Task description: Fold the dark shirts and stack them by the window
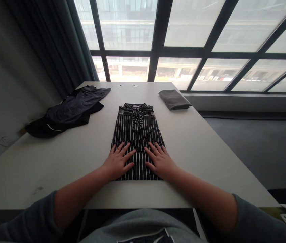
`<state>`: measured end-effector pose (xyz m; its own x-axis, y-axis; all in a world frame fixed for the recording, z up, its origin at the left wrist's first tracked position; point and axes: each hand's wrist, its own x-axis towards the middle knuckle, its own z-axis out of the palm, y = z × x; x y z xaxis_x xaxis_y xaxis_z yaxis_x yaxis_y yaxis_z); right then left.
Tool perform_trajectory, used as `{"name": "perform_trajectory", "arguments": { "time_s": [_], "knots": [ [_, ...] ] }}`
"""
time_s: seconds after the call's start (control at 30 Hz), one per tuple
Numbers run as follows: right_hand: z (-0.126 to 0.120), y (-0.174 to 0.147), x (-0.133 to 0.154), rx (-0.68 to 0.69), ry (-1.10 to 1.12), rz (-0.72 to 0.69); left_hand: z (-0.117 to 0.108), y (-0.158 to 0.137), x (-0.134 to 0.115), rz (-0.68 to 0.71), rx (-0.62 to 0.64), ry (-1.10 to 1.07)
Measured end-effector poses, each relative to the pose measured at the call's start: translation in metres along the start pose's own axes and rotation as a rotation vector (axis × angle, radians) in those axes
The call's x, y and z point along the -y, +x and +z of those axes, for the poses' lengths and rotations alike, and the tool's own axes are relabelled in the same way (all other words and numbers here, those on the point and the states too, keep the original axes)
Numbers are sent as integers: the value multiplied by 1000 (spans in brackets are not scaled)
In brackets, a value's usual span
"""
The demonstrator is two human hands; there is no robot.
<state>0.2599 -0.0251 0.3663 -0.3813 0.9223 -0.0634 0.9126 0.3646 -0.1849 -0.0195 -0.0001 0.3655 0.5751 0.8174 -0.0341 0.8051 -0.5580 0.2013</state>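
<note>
A black-and-white striped shirt (138, 135) lies on the white table in front of me, folded into a narrow rectangle with its collar and neck tie at the far end. Its lower part is folded up over the front, with the fold's edge just beyond my fingertips. My left hand (117, 161) rests flat on the left side of that lower part, fingers spread. On the right side, my right hand (160, 161) lies flat too, its fingers apart. Neither hand grips the cloth. Between them a strip of striped fabric shows.
Dark garments (69, 109) lie in a loose heap at the table's left edge. A folded grey cloth (174, 100) sits near the far right edge. The white table (198, 152) reaches to a large window (178, 71); a dark curtain (54, 44) hangs at the left.
</note>
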Motion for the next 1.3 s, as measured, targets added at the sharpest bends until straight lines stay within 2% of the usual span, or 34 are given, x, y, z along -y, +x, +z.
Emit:
{"name": "perform_trajectory", "arguments": {
  "time_s": [0.27, 0.33, 0.4, 0.5, 0.57, 0.63, 0.73, 0.83, 1.07, 1.2, 1.3],
  "knots": [
    [8, -49, 13, 7, 85, 11, 13, -45, -27, 54, -52, -23],
    [4, -52, 6, -17, 137, 16, 7, -44, -21, 33, -101, -52],
    [-4, -43, -12, -110, 207, 40, -3, -29, -3, -51, -198, -87],
    [-18, -1, -55, -292, 303, 105, -20, 20, 42, -249, -355, -109],
    [-25, 42, -84, -312, 363, 166, -29, 64, 75, -387, -403, -89],
    [-31, 88, -107, -300, 387, 170, -34, 110, 103, -491, -382, -120],
    [-36, 147, -130, -277, 434, 128, -36, 168, 131, -547, -365, -168],
    [-40, 188, -144, -290, 473, 119, -34, 208, 146, -514, -386, -166],
    [-42, 253, -171, -380, 717, 214, -35, 259, 158, -543, -404, -247],
    [-41, 266, -173, -474, 1006, 248, -38, 269, 162, -490, -434, -366],
    [-41, 264, -170, -486, 1260, 235, -41, 270, 165, -437, -447, -456]
  ]
}}
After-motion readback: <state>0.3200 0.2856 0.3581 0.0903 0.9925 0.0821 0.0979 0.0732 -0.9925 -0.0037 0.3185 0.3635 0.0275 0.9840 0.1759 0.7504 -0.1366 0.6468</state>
